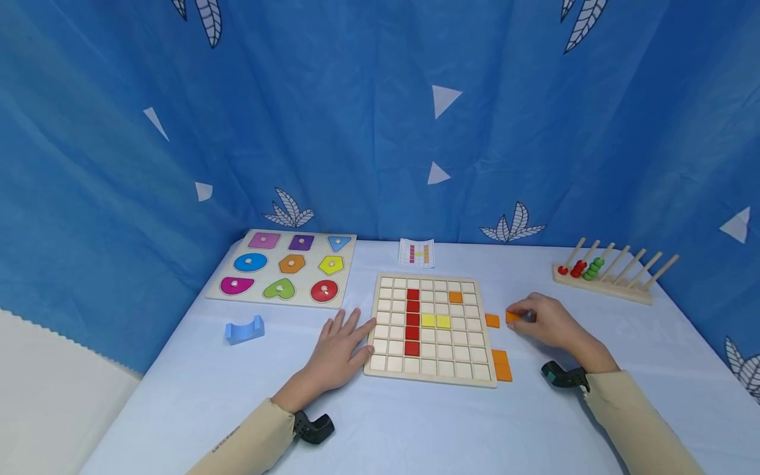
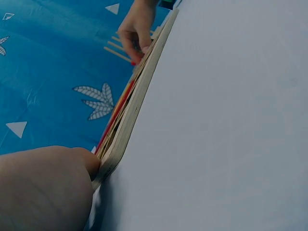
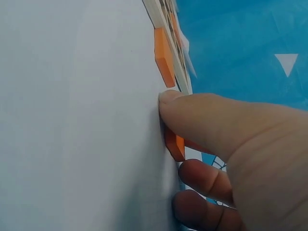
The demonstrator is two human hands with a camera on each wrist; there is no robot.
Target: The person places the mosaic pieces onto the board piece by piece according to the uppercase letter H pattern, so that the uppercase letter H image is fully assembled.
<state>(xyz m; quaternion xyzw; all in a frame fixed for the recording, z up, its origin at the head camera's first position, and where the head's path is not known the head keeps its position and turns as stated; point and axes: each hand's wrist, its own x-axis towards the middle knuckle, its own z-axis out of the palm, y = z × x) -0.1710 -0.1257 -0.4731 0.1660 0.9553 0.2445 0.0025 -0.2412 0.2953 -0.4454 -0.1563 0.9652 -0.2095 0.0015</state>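
Note:
A wooden grid board (image 1: 429, 380) lies on the table, holding a column of red tiles (image 1: 412, 320), two yellow tiles (image 1: 436, 321) and one orange tile (image 1: 455, 297). My left hand (image 1: 338, 353) rests spread at the board's left edge, its thumb and forefinger touching the frame. To the right of the board, my right hand (image 1: 549, 321) pinches an orange tile (image 1: 512, 317) between thumb and fingers, low over the table. The right wrist view shows the thumb in front of that orange tile (image 3: 174, 145). Another loose orange tile (image 1: 492, 320) lies between board and hand.
More orange tiles (image 1: 502, 367) lie by the board's lower right edge. A pattern card (image 1: 417, 253) sits behind the board. At the back left is a shape puzzle (image 1: 279, 267), with a blue curved block (image 1: 245, 330) before it. A bead-peg stand (image 1: 605, 285) stands back right.

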